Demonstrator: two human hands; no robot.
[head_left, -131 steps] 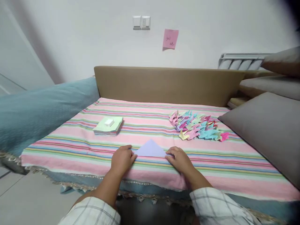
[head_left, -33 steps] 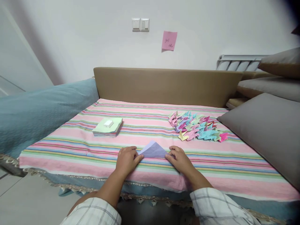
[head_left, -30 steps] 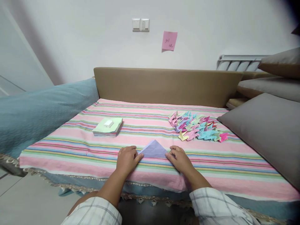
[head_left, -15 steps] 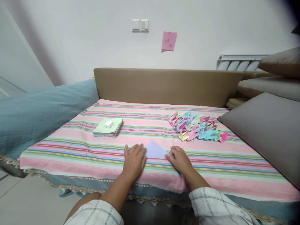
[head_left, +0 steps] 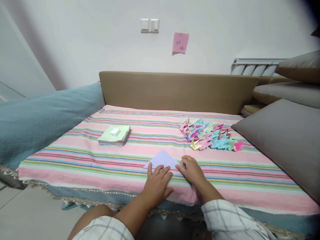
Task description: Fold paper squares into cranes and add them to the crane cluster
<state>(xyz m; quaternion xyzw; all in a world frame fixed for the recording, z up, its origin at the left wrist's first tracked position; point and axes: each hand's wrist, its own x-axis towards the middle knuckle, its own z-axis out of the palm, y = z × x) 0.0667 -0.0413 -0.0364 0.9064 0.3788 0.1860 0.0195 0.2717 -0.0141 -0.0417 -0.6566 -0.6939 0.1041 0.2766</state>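
A pale lilac sheet of origami paper (head_left: 162, 158), folded into a triangle, lies on the striped cloth with its point away from me. My left hand (head_left: 157, 184) rests palm down, fingers spread, with the fingertips on the triangle's near folded edge. At the right corner, my right hand (head_left: 192, 169) is closed, with thumb and finger pinching the paper. Beyond it to the right sits a cluster of folded paper cranes (head_left: 208, 135) in pink, blue, yellow and purple.
On the left stands a stack of paper squares (head_left: 113, 136), topped by a small white box (head_left: 115, 132). The striped cloth (head_left: 82, 156) covers the seat. Grey cushions (head_left: 282, 140) lean at the right, a blue-covered armrest (head_left: 50, 116) bounds the left, and a brown backrest (head_left: 175, 91) the far side.
My left hand has slid right from the triangle's left corner to the middle of its near edge, uncovering that corner. The right hand stays at the right corner.
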